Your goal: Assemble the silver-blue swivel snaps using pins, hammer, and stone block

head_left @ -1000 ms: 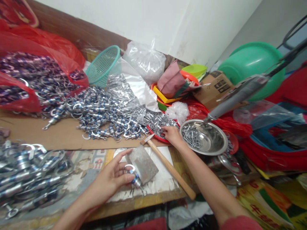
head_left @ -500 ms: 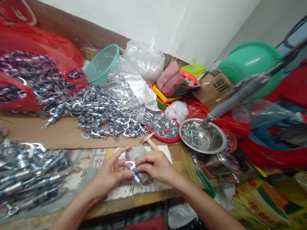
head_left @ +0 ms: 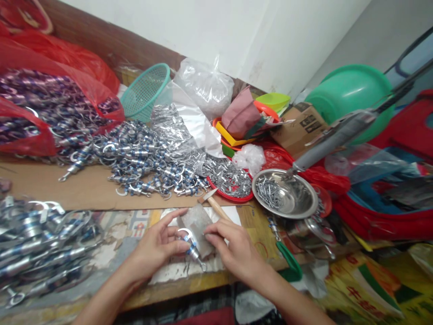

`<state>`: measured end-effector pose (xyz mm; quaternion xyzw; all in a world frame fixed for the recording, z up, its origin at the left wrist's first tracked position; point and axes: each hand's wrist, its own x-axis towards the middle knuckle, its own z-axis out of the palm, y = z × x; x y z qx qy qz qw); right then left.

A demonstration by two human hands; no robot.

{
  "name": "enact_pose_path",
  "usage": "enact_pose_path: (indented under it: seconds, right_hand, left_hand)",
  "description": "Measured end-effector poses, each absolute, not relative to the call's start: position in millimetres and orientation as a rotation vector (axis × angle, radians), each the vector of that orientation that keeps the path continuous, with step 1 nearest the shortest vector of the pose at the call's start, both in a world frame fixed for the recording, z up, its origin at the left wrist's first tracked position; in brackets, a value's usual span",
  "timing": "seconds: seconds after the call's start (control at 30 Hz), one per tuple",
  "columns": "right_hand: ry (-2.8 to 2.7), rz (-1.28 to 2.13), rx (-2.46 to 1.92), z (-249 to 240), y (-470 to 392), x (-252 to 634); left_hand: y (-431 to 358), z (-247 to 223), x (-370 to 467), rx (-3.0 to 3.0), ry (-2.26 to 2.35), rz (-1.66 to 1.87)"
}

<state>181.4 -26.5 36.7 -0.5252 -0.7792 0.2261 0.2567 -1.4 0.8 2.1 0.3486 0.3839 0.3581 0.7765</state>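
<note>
In the head view, my left hand (head_left: 161,241) pinches a silver-and-blue metal fitting (head_left: 192,251) with a pale curved hook and a small ring at its lower end. The fitting lies tilted against the near side of a grey metal block (head_left: 196,222). My right hand (head_left: 238,247) is at the block's right edge, thumb and fingers pressed together; whatever they hold, if anything, is too small to tell. Just beyond that hand lies a hammer (head_left: 219,210) with a wooden handle, its head beside the block.
Piles of similar fittings (head_left: 138,158) cover the back and left. A red tray (head_left: 233,197) holds small metal parts. Pins lie in a steel bowl (head_left: 297,198), below a grey rod-like tool (head_left: 334,140). A green-handled tool (head_left: 289,257) lies right, near the table's front edge.
My right hand has drawn back to the right, away from the fitting, uncovering more of the block. My left hand keeps its grip on the fitting, almost unmoved.
</note>
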Motion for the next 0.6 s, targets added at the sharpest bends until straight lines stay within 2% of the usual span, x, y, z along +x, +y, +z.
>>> enact_pose_path:
  seconds: [0.07, 0.13, 0.4, 0.6]
  right_hand:
    - [-1.919, 0.812, -1.473, 36.9, -23.9, 171.9]
    - [-1.861, 0.868, -1.492, 34.4, -23.1, 161.3]
    - [-2.139, 0.279, -1.485, 15.6, -30.4, 138.4]
    - [-2.223, 0.423, -1.532, 24.0, -25.8, 146.7]
  left_hand:
    - [0.7, 1.7, -1.5, 0.76, 0.819, 0.777]
    - [0.3, 1.8, -1.6, 0.763, 0.814, 0.778]
    - [0.4, -2.6, -2.3, 0.768, 0.833, 0.793]
    - [0.7, -1.3, -2.6, 0.765, 0.834, 0.781]
